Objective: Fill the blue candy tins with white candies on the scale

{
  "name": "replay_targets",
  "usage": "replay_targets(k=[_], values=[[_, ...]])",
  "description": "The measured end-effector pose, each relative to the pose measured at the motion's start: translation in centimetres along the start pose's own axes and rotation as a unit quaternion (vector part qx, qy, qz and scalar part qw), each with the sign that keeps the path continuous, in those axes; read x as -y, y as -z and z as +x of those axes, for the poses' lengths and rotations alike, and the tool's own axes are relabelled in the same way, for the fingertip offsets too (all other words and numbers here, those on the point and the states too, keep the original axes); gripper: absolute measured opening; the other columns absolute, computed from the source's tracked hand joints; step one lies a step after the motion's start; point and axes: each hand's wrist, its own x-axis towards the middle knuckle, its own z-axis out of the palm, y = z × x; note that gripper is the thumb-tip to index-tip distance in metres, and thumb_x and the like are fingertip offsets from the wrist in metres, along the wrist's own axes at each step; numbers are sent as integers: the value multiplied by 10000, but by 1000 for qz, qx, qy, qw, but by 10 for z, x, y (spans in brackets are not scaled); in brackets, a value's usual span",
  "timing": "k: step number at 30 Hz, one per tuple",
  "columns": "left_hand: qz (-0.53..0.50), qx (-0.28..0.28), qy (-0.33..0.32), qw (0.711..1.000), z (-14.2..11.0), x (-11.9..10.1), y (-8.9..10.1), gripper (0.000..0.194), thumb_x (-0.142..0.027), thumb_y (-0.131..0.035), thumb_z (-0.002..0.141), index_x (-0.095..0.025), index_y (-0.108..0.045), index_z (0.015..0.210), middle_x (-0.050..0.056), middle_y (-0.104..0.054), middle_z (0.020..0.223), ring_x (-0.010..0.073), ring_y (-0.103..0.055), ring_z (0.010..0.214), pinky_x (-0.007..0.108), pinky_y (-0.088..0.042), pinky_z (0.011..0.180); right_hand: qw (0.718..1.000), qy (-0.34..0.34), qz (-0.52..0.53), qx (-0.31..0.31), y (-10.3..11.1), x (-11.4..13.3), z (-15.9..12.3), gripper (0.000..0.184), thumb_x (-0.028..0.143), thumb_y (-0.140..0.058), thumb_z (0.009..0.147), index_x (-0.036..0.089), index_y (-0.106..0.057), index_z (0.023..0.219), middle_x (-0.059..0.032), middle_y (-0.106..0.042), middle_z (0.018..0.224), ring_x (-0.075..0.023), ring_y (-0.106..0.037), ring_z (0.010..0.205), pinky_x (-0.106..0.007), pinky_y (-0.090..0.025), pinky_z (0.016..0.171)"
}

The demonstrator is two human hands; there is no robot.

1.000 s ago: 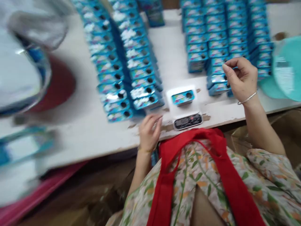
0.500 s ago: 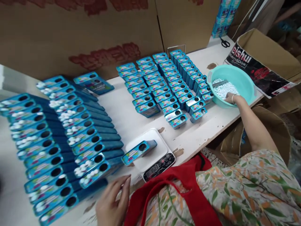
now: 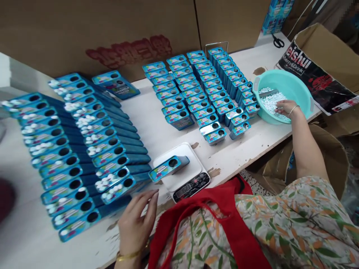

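While half-open, left hand [image 3: 137,219] empty, curled right hand [image 3: 287,107] at pellets [image 3: 269,104]

The basin [image 3: 298,87] is turquoise, the pellets [image 3: 270,104] white. Bright blue boxes [image 3: 179,121] have dark round openings and tops with pink, green and white print. The digital scale [image 3: 193,160] is white with a black control panel [image 3: 192,185]. Brown patches mottle the white worktop [image 3: 150,127]. Red characters mark the brown cardboard [image 3: 112,22]. The printed carton [image 3: 312,76] is black with white lettering. Orange and green leaves pattern the pale garment [image 3: 280,209] beside the plain red apron [image 3: 235,224].
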Motion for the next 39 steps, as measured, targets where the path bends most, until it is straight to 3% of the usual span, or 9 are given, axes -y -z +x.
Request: replay_targets(k=[4,7,11,14,17,21,30,34,39], values=[[-3,-11,-21,1000,1,-2,-5,109,-347,-615,894,-308,-710,933,27,-705,934,249,-685,867,421,-559,813,984,-169,54,-29,5,31,-5,496,596,-765,754,251,-441,607,63,-414,446,-101,-458,506,-284,-434,548],[1,-26,-48,999,-1,-7,-11,174,-337,-582,938,-218,-707,917,57,-716,905,197,-684,850,337,-558,795,984,-148,96,7,-14,80,-6,399,519,-818,710,244,-534,661,47,-481,534,-121,-471,493,-299,-425,512],[11,-40,-55,998,-5,-3,-16,219,-300,-529,978,-165,-698,946,81,-719,907,165,-675,869,292,-552,801,972,-26,209,102,-72,177,-24,231,358,-886,667,279,-714,799,18,-583,636,-134,-518,492,-294,-395,458],[17,-55,-48,997,-14,2,-16,219,-291,-515,990,-166,-692,963,79,-707,909,161,-669,878,291,-550,805,939,16,218,267,-122,249,-52,176,336,-826,756,245,-727,869,1,-638,615,-139,-552,471,-295,-447,450],[2,-68,-39,997,-26,6,-15,224,-300,-505,997,-170,-687,975,79,-692,911,158,-664,884,287,-545,806,897,23,216,384,-168,288,-72,182,316,-796,772,201,-679,853,23,-614,546,-123,-542,430,-262,-447,427],[-17,-85,-29,996,-38,14,-14,223,-298,-505,998,-170,-687,985,77,-682,918,159,-655,884,284,-532,803,889,51,99,443,-201,301,-80,85,232,-733,822,199,-674,874,49,-563,512,-113,-531,429,-245,-428,441],[-28,-97,-24,995,-34,19,-14,227,-306,-507,1000,-169,-687,996,81,-686,934,158,-657,901,283,-539,820,879,158,-107,436,-206,316,-80,119,122,-664,824,204,-725,885,7,-590,606,-151,-546,548,-298,-415,543],[-32,-107,-31,993,-31,20,-14,217,-294,-511,1000,-163,-684,990,79,-686,921,159,-654,893,290,-537,817,897,118,-31,424,-203,313,-78,60,145,-684,829,189,-723,840,3,-595,604,-143,-554,543,-295,-434,554],[-33,-117,-19,992,-31,24,-12,217,-306,-511,1001,-172,-681,981,76,-689,931,163,-656,889,299,-539,812,894,-49,185,406,-186,306,-73,176,299,-797,811,160,-694,785,0,-606,578,-78,-480,453,-234,-353,426]])
